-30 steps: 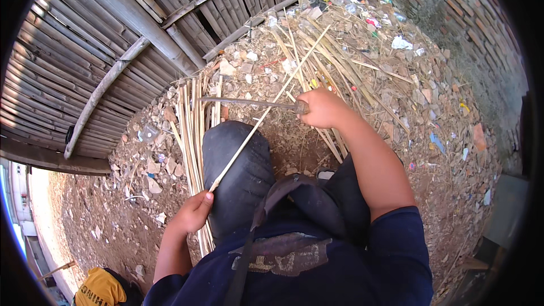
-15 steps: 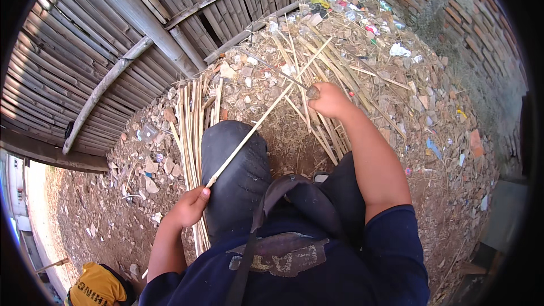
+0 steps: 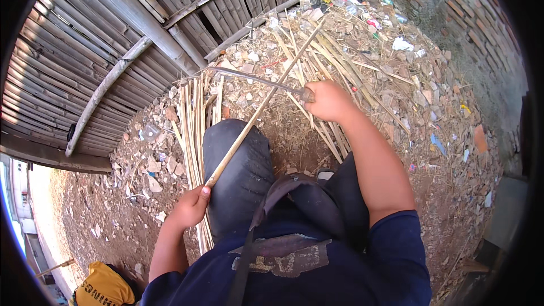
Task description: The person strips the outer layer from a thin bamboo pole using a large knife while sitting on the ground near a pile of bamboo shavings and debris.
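Note:
My left hand (image 3: 191, 206) is closed around the near end of a long bamboo strip (image 3: 247, 128), which slants up and to the right across my left knee. My right hand (image 3: 327, 101) grips the handle of a knife (image 3: 256, 79) with a long, thin, dark blade. The blade points left and crosses the strip beyond my knee; whether it touches the strip I cannot tell. Beside my left leg lies a bundle of pale split strips (image 3: 192, 130). More strips (image 3: 331, 62) lie loose on the ground ahead, partly behind my right hand.
A bamboo slat wall (image 3: 73, 73) curves along the left, and a brick wall (image 3: 453, 17) stands at the right. Rubble and litter (image 3: 374, 14) cover the ground. A person in a yellow top (image 3: 105, 286) is at the lower left.
The knife has swung so its blade lies flatter, reaching further left across the strip. The bamboo strip has turned slightly in my left hand, showing a browner side.

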### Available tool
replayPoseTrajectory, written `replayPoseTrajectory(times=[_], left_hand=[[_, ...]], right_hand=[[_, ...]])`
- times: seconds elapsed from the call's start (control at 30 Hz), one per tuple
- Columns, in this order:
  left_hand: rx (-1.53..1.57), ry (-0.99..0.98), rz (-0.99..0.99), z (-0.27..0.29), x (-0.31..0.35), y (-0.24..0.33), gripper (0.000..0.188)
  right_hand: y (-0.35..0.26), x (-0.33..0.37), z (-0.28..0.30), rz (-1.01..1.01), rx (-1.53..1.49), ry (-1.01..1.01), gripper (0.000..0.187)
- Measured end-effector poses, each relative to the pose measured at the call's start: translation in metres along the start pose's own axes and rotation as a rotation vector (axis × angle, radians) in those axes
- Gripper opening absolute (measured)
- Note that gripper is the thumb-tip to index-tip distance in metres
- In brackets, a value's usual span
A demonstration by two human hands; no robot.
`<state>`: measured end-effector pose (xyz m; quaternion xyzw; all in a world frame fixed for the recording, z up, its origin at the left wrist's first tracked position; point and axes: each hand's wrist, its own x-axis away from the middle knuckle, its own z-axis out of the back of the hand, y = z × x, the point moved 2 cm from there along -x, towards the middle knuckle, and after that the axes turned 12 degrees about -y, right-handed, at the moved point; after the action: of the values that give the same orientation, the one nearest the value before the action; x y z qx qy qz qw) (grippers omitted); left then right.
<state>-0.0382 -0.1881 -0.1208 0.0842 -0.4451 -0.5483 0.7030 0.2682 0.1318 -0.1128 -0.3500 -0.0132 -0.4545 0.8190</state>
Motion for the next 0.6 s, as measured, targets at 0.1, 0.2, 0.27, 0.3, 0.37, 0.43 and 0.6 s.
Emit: replayPoseTrajectory(times=[0.1,0.2,0.27,0.3,0.37,0.43,0.6], left_hand=[[-0.004,0.077,-0.003,-0.015,-0.002,0.005,0.049],[-0.026,0.128,0.0,-0.011,-0.004,0.01,0.045],[-0.081,0.136,0.011,-0.006,-0.002,0.016,0.044],[-0.077,0.145,0.018,-0.006,0.0,0.015,0.044],[-0.19,0.156,0.023,-0.009,0.002,0.012,0.04],[-0.193,0.152,0.049,-0.014,0.002,0.008,0.039],[-0.219,0.175,0.049,-0.011,-0.003,0.015,0.037]], right_hand=[[-0.019,0.008,-0.009,0.079,0.247,-0.002,0.024],[0.012,-0.014,-0.001,-0.069,-0.092,-0.151,0.031],[0.012,-0.011,0.002,-0.079,-0.082,-0.086,0.031],[0.002,-0.008,-0.001,-0.022,0.035,-0.053,0.029],[-0.018,0.002,-0.009,0.028,0.144,-0.034,0.028],[-0.043,0.013,-0.017,0.107,0.376,-0.085,0.025],[0.014,-0.019,0.001,-0.027,-0.09,0.095,0.027]])
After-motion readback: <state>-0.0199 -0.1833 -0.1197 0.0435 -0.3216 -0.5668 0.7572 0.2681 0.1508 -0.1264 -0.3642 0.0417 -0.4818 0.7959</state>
